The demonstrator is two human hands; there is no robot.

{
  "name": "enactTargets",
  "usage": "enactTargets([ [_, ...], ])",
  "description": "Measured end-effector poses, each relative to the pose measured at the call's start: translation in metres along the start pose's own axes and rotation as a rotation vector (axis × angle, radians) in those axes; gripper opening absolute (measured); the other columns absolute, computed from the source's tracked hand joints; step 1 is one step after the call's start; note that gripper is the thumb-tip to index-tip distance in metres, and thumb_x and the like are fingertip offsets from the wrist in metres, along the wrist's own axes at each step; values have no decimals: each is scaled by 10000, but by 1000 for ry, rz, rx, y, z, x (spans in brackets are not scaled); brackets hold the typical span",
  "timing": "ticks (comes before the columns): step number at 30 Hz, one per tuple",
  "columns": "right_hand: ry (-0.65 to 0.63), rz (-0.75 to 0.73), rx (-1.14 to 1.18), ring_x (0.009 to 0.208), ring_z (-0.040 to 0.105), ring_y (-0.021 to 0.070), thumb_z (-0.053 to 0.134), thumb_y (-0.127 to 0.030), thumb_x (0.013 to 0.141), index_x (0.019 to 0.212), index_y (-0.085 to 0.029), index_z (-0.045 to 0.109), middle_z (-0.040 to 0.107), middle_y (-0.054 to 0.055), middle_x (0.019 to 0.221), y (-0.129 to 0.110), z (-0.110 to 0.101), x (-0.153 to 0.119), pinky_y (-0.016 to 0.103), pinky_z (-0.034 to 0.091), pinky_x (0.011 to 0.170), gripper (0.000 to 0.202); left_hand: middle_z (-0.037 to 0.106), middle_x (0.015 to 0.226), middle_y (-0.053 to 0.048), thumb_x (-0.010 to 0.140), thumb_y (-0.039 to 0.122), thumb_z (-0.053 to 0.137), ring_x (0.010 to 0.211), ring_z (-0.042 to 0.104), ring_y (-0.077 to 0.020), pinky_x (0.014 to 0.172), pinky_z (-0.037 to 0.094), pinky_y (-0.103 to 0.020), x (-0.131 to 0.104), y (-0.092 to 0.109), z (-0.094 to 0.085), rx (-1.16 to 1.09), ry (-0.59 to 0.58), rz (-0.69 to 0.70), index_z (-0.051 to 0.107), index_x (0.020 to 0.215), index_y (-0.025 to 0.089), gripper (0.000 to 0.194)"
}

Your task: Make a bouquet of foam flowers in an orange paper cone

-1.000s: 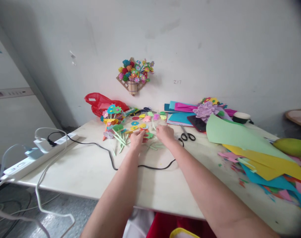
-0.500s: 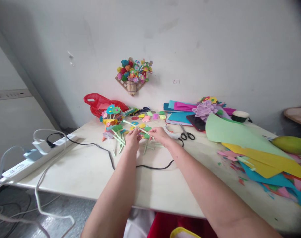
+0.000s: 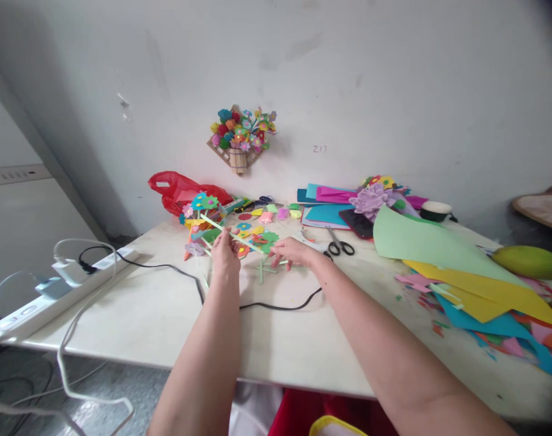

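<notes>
A thin pale green strip (image 3: 248, 241) slants across the middle of the table, pinched in my left hand (image 3: 226, 253). Its far end sticks out to the upper left and its other end points at my right hand (image 3: 290, 251). The right hand's fingers are apart, just beyond that end and over loose green strips (image 3: 261, 272). More strips lie partly hidden behind my left hand. Behind both hands are flat foam flower shapes (image 3: 244, 226), including a green one (image 3: 270, 240). A bunch of foam flowers (image 3: 205, 201) stands at the left.
Black-handled scissors (image 3: 340, 247) lie right of my hands, near a dark phone (image 3: 356, 223). Coloured sheets (image 3: 443, 280) and scraps cover the right side. A black cable (image 3: 276, 307) crosses the table from a power strip (image 3: 67, 297). A red plastic bag (image 3: 174, 189) sits at the back.
My right hand has let go of the green strip and its fingers have spread. My left hand, still holding the strip, has moved left. The camera view has shifted slightly.
</notes>
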State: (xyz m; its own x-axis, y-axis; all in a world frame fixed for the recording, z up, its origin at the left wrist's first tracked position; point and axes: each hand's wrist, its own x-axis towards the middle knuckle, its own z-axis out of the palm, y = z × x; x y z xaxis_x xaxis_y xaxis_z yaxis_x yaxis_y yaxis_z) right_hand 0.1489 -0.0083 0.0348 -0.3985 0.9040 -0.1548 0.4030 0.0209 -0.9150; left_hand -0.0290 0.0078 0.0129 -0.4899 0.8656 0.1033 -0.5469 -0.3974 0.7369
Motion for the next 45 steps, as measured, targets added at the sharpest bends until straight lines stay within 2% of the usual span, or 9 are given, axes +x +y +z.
enactTargets([
  [3, -128, -3, -60, 584, 613, 112, 566, -244, 825, 819, -156, 669, 718, 29, 746, 3, -11, 0, 157, 375, 366, 136, 624, 639, 1, 691, 303, 642, 413, 396, -34, 390, 282, -172, -5, 5, 2, 20, -61, -46, 609, 763, 148, 175],
  [6, -174, -20, -107, 449, 512, 75, 607, -288, 802, 826, -151, 697, 726, 32, 757, 5, -18, 0, 170, 309, 337, 165, 572, 577, 9, 681, 298, 623, 437, 444, -56, 419, 335, -182, -13, 7, 8, 58, -169, -137, 598, 704, 149, 152],
  [9, -28, -104, -30, 335, 338, 26, 584, -344, 833, 783, -136, 679, 707, 21, 668, 5, -19, 2, 180, 249, 334, 233, 550, 544, 2, 655, 274, 643, 464, 480, -66, 440, 357, -181, -18, 3, 11, 112, -333, -194, 619, 672, 130, 147],
  [15, 266, -130, 472, 322, 378, 38, 523, -461, 863, 808, -138, 601, 637, 19, 570, 4, -17, 8, 174, 181, 323, 337, 614, 555, -40, 638, 298, 717, 467, 503, -81, 418, 318, -184, -24, -9, 10, 327, -709, -368, 667, 688, 105, 206],
  [21, 415, -196, 648, 301, 254, 3, 685, -309, 717, 608, -159, 502, 453, -81, 436, 6, -19, 12, 169, 111, 324, 261, 653, 584, -89, 598, 375, 760, 415, 466, -76, 385, 274, -205, -33, -13, 13, 510, -915, -473, 685, 684, 85, 312],
  [26, 331, -199, 637, 323, 270, 5, 715, -267, 628, 572, -158, 506, 437, -84, 426, 7, -11, 15, 173, 99, 335, 242, 670, 632, -86, 644, 464, 733, 441, 512, -90, 412, 319, -206, -36, -15, 17, 484, -883, -433, 663, 753, 108, 379],
  [30, 212, -219, 611, 352, 323, 16, 742, -332, 566, 584, -149, 540, 526, -47, 470, 7, -2, 17, 173, 125, 336, 273, 644, 584, -47, 600, 417, 771, 394, 493, -79, 385, 272, -200, -34, -18, 16, 433, -813, -349, 586, 628, 130, 343],
  [37, 270, -264, 582, 323, 246, 9, 736, -311, 525, 519, -166, 500, 402, -95, 369, 9, -6, 16, 180, 108, 342, 278, 651, 594, -59, 650, 375, 748, 402, 532, -99, 391, 303, -211, -32, -19, 14, 440, -865, -437, 622, 687, 119, 288],
  [45, 279, -301, 545, 335, 326, 29, 707, -366, 566, 527, -163, 527, 500, -52, 424, 14, -5, 21, 185, 171, 329, 275, 640, 581, -47, 624, 352, 756, 427, 541, -106, 404, 316, -209, -32, -19, 15, 381, -783, -415, 628, 672, 126, 264],
])
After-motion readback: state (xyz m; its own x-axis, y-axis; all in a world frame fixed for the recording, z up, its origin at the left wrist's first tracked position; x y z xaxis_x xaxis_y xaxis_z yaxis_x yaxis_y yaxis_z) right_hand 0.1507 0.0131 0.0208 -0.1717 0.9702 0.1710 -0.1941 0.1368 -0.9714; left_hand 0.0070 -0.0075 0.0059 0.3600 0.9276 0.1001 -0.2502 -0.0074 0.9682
